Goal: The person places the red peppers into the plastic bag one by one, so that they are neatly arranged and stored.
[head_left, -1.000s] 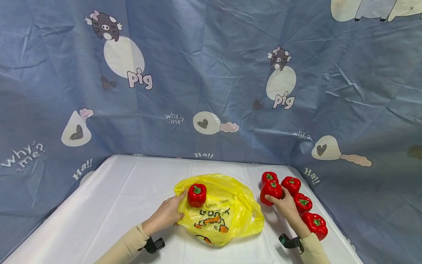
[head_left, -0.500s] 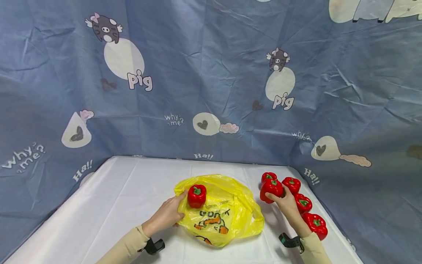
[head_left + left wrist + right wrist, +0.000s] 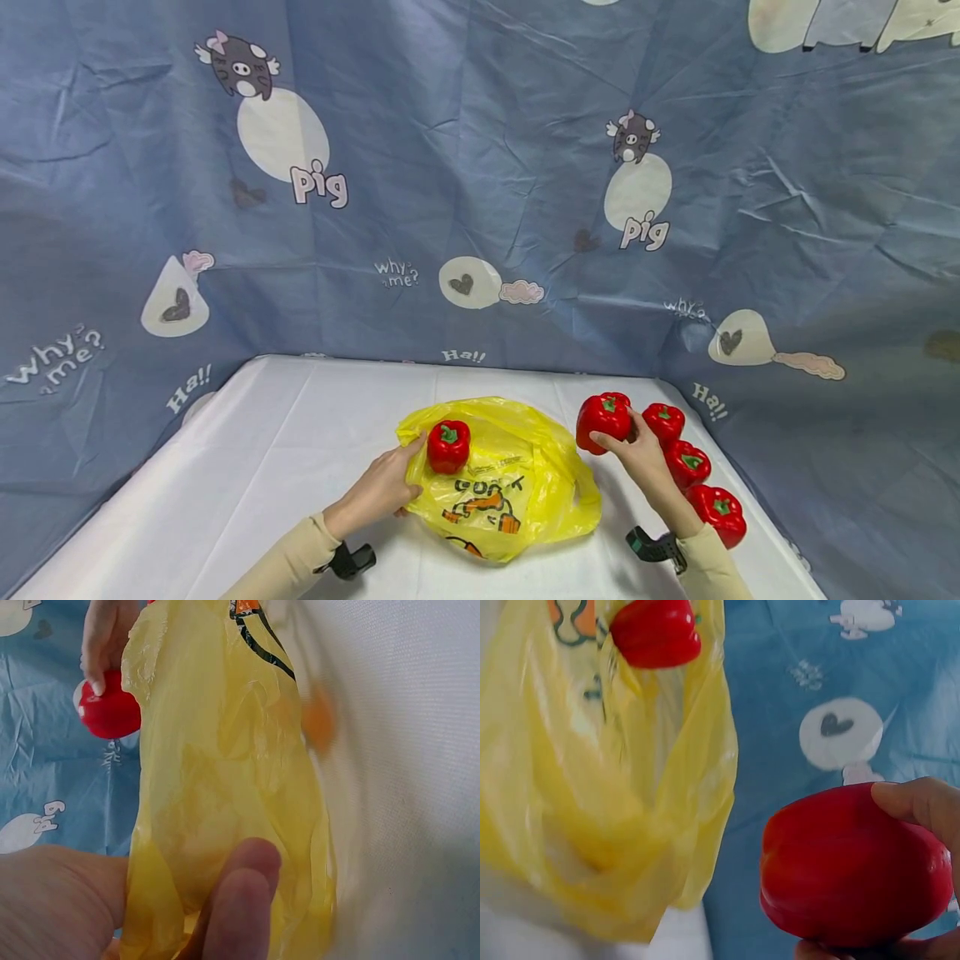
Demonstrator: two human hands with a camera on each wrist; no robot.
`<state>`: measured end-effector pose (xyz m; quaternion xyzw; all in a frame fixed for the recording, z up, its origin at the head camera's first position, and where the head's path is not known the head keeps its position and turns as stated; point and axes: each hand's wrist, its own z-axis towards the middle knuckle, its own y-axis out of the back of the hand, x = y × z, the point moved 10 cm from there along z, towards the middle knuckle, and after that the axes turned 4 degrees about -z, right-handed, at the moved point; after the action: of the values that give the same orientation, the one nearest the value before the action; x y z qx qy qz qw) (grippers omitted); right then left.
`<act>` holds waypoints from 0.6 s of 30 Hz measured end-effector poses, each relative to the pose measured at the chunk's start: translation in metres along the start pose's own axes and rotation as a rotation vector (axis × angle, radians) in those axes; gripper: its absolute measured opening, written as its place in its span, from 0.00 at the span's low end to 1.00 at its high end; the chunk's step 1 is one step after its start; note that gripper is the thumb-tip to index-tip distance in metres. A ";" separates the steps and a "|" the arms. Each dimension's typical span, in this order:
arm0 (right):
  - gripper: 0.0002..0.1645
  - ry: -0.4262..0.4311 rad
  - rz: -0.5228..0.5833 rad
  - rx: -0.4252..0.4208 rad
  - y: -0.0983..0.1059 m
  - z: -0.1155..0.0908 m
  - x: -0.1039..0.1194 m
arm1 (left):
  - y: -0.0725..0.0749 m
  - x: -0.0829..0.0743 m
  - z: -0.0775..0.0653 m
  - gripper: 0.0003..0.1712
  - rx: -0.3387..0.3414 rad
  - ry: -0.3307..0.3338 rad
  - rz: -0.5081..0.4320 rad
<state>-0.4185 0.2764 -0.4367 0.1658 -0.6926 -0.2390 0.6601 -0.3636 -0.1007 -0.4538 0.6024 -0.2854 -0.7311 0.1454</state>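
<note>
The right hand (image 3: pixel 641 457) clasps a pepper (image 3: pixel 600 425) above the table (image 3: pixel 300 454), right of the bag (image 3: pixel 558 512), whose left edge the left hand (image 3: pixel 381 485) pinches. A second pepper (image 3: pixel 447 450) sits at the bag — in it or on it, I cannot tell. The clasped one partly hides a far pepper (image 3: pixel 622 397); three more peppers (image 3: pixel 684 470) crowd right of that hand — a curtain (image 3: pixel 375 208) behind.

White-covered table (image 3: pixel 315 425), yellow bag (image 3: pixel 517 475), red peppers (image 3: pixel 690 465)

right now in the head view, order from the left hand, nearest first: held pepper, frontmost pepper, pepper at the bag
1. Pepper at the bag, slightly right
2. Held pepper, in the right hand
3. Frontmost pepper, far right
</note>
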 end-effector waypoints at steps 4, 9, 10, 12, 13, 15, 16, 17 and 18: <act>0.63 0.011 0.012 0.020 -0.008 -0.005 0.013 | -0.001 0.001 0.000 0.47 0.002 0.002 0.001; 0.60 0.049 0.040 0.046 -0.020 -0.010 0.027 | -0.001 0.001 0.000 0.47 0.004 -0.002 0.006; 0.60 0.063 0.042 0.050 -0.023 -0.011 0.029 | -0.001 0.001 0.000 0.47 0.003 -0.004 0.008; 0.58 0.088 0.052 0.058 -0.028 -0.013 0.034 | -0.002 0.001 0.000 0.47 0.002 -0.005 0.008; 0.58 0.101 0.060 0.063 -0.030 -0.015 0.037 | -0.002 0.001 0.000 0.47 0.002 -0.007 0.010; 0.57 0.123 0.065 0.069 -0.036 -0.018 0.042 | -0.002 0.001 0.000 0.48 0.002 -0.005 0.009; 0.57 0.129 0.069 0.073 -0.038 -0.020 0.044 | -0.002 0.002 0.000 0.48 0.002 -0.006 0.010; 0.56 0.135 0.073 0.076 -0.040 -0.021 0.047 | -0.002 0.001 0.000 0.48 0.002 -0.007 0.009; 0.56 0.142 0.078 0.079 -0.043 -0.023 0.050 | -0.002 0.001 -0.001 0.48 0.003 -0.008 0.008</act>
<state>-0.4028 0.2112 -0.4183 0.1810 -0.6589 -0.1731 0.7093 -0.3630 -0.1000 -0.4562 0.5983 -0.2894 -0.7327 0.1463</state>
